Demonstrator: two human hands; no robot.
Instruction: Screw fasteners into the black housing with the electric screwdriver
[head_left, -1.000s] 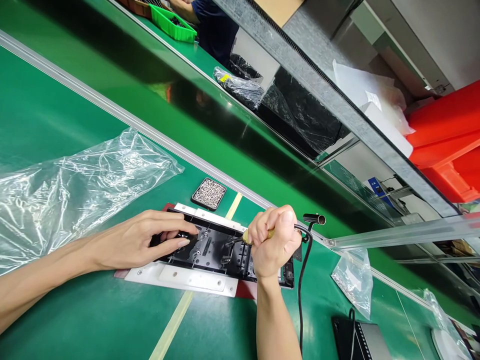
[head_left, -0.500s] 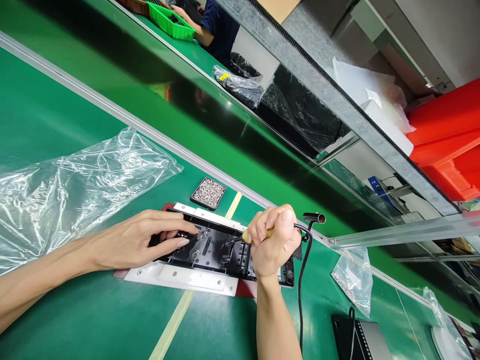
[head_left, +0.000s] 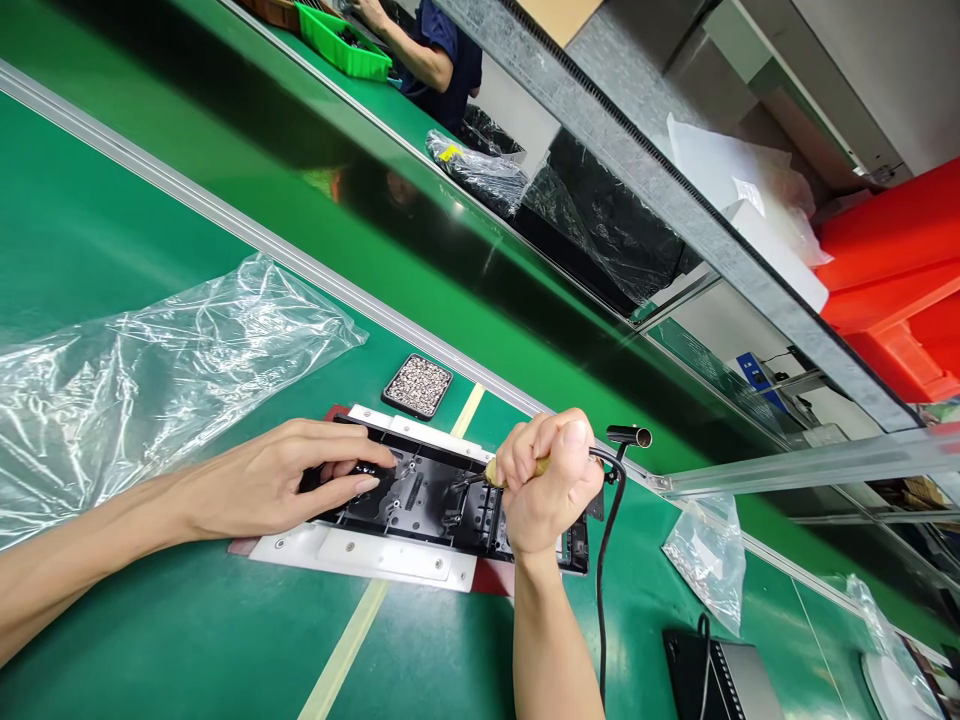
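Observation:
A long black plastic housing (head_left: 420,495) lies in a white fixture (head_left: 360,556) on the green bench. My left hand (head_left: 289,475) rests over the housing's left part, fingers bent around something dark that is mostly hidden. My right hand (head_left: 551,485) is wrapped round a soldering iron with a yellowish grip (head_left: 492,472) and a black cord (head_left: 602,580). The iron's metal end points left, low over the middle of the housing; whether it touches is too small to tell. Behind the housing sits a square black tray (head_left: 418,386) filled with small metallic pieces.
Clear plastic film (head_left: 172,370) spreads at the left. A black holder with a metal tube (head_left: 628,436) stands behind my right hand. To the right are a plastic bag (head_left: 709,560) and a dark device (head_left: 720,675). Across the bench, a person's arm (head_left: 420,55) is by a green basket (head_left: 341,40).
The other person's arm across the bench has lifted and shifted slightly. Both of my hands and the iron stay where they were.

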